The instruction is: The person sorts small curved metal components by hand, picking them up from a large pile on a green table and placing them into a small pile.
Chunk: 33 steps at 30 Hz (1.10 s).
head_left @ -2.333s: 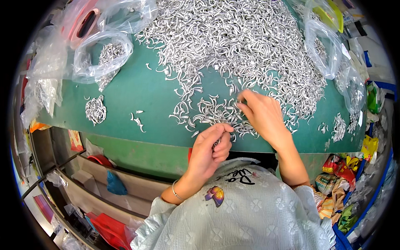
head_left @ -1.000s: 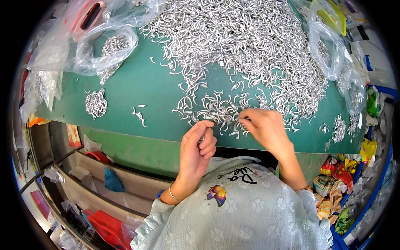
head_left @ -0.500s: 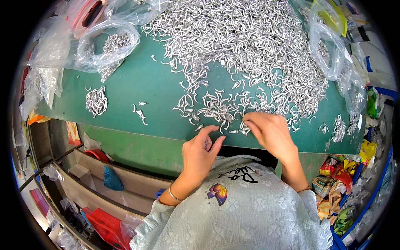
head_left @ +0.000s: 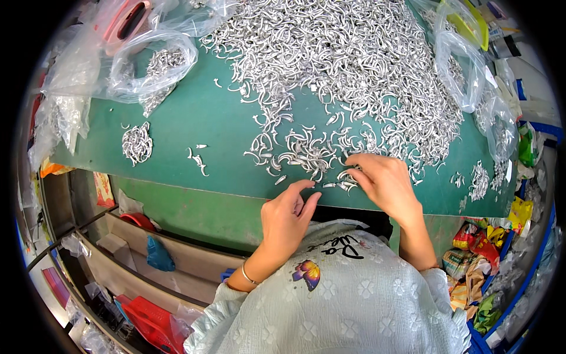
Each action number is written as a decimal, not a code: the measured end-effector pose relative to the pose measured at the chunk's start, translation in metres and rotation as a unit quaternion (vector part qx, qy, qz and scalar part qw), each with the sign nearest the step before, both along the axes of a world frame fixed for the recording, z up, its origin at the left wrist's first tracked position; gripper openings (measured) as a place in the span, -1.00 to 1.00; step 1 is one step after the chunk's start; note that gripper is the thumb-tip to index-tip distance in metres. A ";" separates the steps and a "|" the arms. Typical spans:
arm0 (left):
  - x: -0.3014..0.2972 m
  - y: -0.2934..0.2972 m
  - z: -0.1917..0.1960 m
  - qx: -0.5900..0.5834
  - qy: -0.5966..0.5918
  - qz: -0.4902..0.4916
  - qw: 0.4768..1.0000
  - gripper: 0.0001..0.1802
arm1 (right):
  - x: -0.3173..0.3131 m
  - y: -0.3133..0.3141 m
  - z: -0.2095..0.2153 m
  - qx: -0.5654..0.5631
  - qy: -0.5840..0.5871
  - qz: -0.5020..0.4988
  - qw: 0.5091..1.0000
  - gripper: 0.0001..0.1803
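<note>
A big heap of small curved silver metal pieces (head_left: 336, 53) covers the far middle of the green table (head_left: 194, 118). A looser scatter of the same pieces (head_left: 306, 150) lies nearer to me, in front of my hands. At the table's near edge my left hand (head_left: 287, 213) is open, thumb and forefinger apart with no piece visible between them. To its right, my right hand (head_left: 388, 184) reaches over the near scatter. Its thumb and forefinger are parted beside a few pieces (head_left: 345, 182) on the table; its other fingers are partly hidden.
Small piles lie at left (head_left: 137, 143) and right (head_left: 479, 182). Clear plastic bags (head_left: 154, 65) with pieces stand at the far left, another bag (head_left: 463, 71) at the far right. Below left are an open drawer (head_left: 194, 271) and a red basket (head_left: 150, 321); colourful packets (head_left: 471, 259) fill the lower right.
My right thumb and forefinger have parted, leaving pieces near them on the table. My left hand has shifted slightly right and toward me.
</note>
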State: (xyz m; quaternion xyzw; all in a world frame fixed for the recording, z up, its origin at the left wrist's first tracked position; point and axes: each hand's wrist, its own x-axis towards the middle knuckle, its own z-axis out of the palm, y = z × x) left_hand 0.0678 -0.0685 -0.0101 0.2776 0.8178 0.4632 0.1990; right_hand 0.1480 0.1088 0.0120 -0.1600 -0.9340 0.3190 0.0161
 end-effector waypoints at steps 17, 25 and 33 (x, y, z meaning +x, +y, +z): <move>-0.008 0.055 0.006 -0.128 0.163 -0.203 0.957 -0.85 | 0.041 0.004 0.000 -0.015 0.047 -0.151 0.987 -0.89; -0.012 0.052 0.013 -0.151 0.189 -0.212 0.947 -0.85 | 0.050 0.005 0.000 -0.067 0.070 -0.179 0.979 -0.88; -0.018 0.047 0.014 -0.131 0.186 -0.207 0.952 -0.84 | 0.039 -0.001 0.001 -0.049 0.068 -0.126 0.988 -0.86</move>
